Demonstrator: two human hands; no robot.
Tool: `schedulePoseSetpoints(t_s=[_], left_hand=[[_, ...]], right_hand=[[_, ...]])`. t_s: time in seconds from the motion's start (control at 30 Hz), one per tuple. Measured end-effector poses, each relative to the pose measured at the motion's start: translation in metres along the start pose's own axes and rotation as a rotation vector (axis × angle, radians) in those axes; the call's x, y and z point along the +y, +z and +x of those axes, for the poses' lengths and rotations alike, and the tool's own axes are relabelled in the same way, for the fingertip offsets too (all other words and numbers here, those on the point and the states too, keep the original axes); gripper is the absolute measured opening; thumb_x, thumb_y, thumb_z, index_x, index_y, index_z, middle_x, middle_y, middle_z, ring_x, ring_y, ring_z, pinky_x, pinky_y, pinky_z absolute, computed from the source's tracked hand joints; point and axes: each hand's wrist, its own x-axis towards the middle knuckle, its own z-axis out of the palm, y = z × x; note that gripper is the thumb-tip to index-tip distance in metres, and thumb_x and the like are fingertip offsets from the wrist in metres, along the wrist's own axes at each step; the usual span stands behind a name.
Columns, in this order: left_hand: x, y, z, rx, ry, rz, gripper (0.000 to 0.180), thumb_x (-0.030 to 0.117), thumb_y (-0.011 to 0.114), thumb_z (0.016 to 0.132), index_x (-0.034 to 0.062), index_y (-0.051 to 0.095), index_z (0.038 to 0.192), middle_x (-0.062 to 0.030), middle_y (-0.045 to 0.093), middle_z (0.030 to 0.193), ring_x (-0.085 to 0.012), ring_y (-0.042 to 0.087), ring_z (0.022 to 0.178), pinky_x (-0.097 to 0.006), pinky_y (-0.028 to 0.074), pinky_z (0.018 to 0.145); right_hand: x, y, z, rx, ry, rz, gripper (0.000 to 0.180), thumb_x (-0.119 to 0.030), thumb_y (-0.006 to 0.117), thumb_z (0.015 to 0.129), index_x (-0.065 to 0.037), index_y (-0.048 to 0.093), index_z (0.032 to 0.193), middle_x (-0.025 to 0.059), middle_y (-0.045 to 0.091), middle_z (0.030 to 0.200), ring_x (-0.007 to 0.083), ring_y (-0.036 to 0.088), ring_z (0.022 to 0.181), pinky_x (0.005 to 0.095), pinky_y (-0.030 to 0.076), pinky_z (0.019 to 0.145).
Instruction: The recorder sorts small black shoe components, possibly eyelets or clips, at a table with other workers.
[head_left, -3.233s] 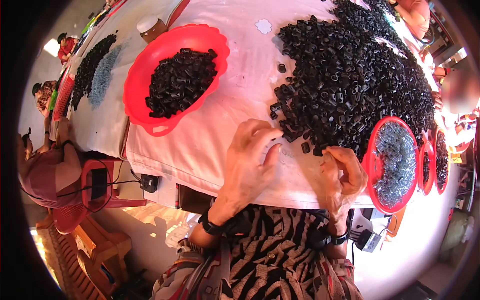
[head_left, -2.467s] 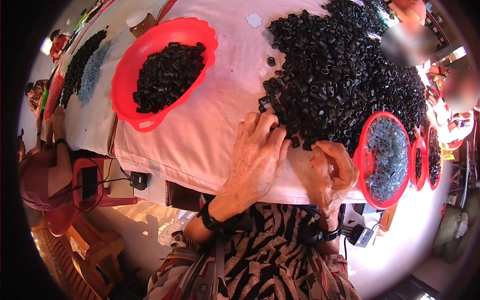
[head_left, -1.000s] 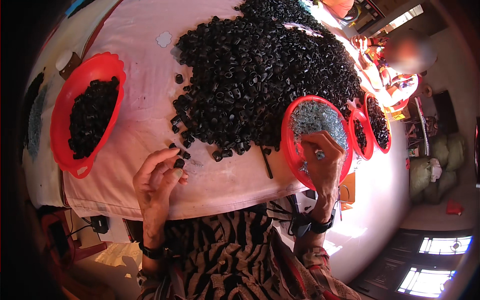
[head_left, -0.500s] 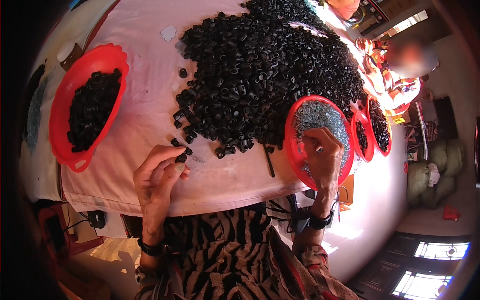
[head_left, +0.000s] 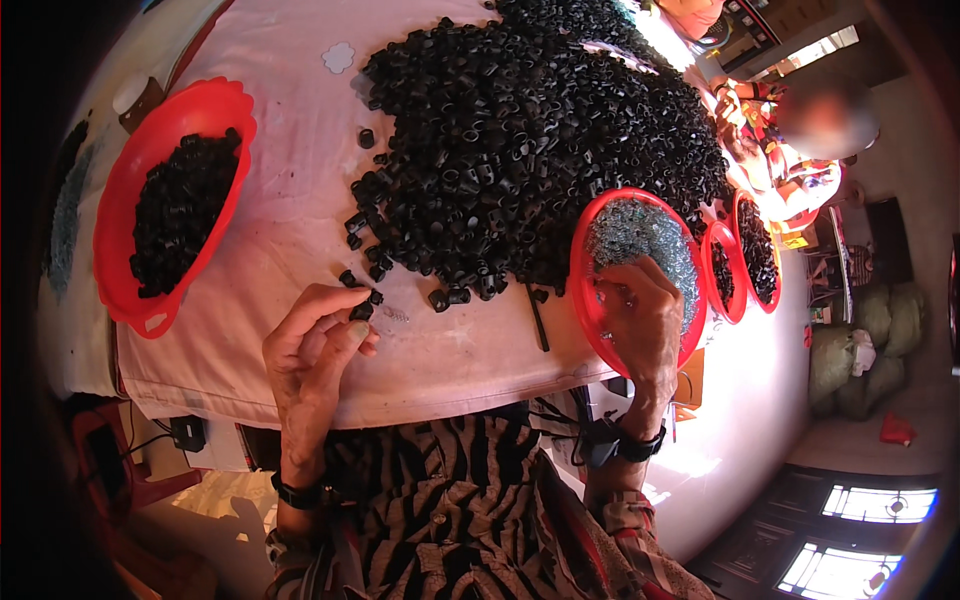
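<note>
Between the thumb and fingertips of my left hand (head_left: 315, 345) is a small black plastic part (head_left: 366, 306), held just over the pink cloth near the table's front edge. My right hand (head_left: 645, 315) is inside a red basket (head_left: 583, 310) of small shiny metal springs (head_left: 645, 240). Its fingers are bent together over the springs, and what they pinch is too small to make out. A big heap of black plastic parts (head_left: 480, 150) spreads beyond both hands, with a few loose ones close to my left fingertips.
A red oval basket (head_left: 115, 240) with black parts stands at the left. Two smaller red baskets (head_left: 738, 290) of black parts sit at the right. A thin black stick (head_left: 538, 318) lies near the front edge. Across the table's right side another person (head_left: 790, 170) is seated.
The fingers of my right hand have shifted slightly among the springs. My left hand keeps its pinch on the black part almost unmoved. The view has tilted a little.
</note>
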Motion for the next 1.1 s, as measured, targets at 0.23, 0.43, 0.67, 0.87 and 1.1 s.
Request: schedulePoseSetpoints(t_s=[0.23,0.43,0.67,0.87,1.1], left_hand=[[-0.001,-0.001,-0.001,0.019,-0.013,0.003,0.026,-0.009,0.057,0.089,-0.0042,0.064,0.114,-0.0065,0.058,0.099,-0.0139,0.060,0.082,-0.027,0.051,0.072],[-0.001,0.001,0.000,0.004,-0.001,0.003,0.026,-0.009,0.057,0.090,-0.0042,0.064,0.114,-0.0070,0.058,0.100,-0.0139,0.060,0.082,-0.027,0.051,0.072],[-0.002,0.001,-0.001,-0.007,-0.008,-0.008,0.026,-0.009,0.057,0.089,-0.0046,0.064,0.113,-0.0075,0.059,0.100,-0.0142,0.060,0.082,-0.028,0.051,0.072],[-0.003,-0.002,0.000,-0.004,-0.014,0.002,0.026,-0.010,0.056,0.089,-0.0046,0.064,0.114,-0.0072,0.059,0.101,-0.0142,0.060,0.082,-0.028,0.051,0.073],[-0.002,-0.005,-0.004,-0.010,-0.008,-0.002,0.026,-0.011,0.055,0.089,-0.0041,0.064,0.113,-0.0075,0.058,0.105,-0.0135,0.060,0.088,-0.027,0.054,0.075]], right_hand=[[0.000,0.001,-0.002,-0.044,0.039,-0.019,0.007,-0.004,0.067,0.083,-0.004,0.072,0.089,0.0117,0.068,0.086,0.0281,0.069,0.071,0.0365,0.054,0.065],[-0.003,0.003,0.001,-0.080,0.017,-0.104,0.007,-0.005,0.068,0.083,-0.004,0.072,0.089,0.0106,0.068,0.088,0.0280,0.069,0.071,0.0369,0.054,0.065],[0.006,-0.008,-0.003,0.081,0.060,0.066,0.008,-0.001,0.065,0.083,-0.003,0.072,0.088,0.0111,0.067,0.083,0.0256,0.068,0.068,0.0346,0.053,0.063],[-0.005,-0.007,-0.004,0.021,0.052,0.069,0.009,0.002,0.064,0.083,0.001,0.071,0.089,0.0121,0.069,0.085,0.0248,0.069,0.069,0.0332,0.054,0.063],[-0.006,0.006,0.000,-0.099,-0.011,0.155,0.010,0.003,0.065,0.082,-0.001,0.071,0.089,0.0113,0.069,0.083,0.0243,0.068,0.069,0.0335,0.053,0.062]])
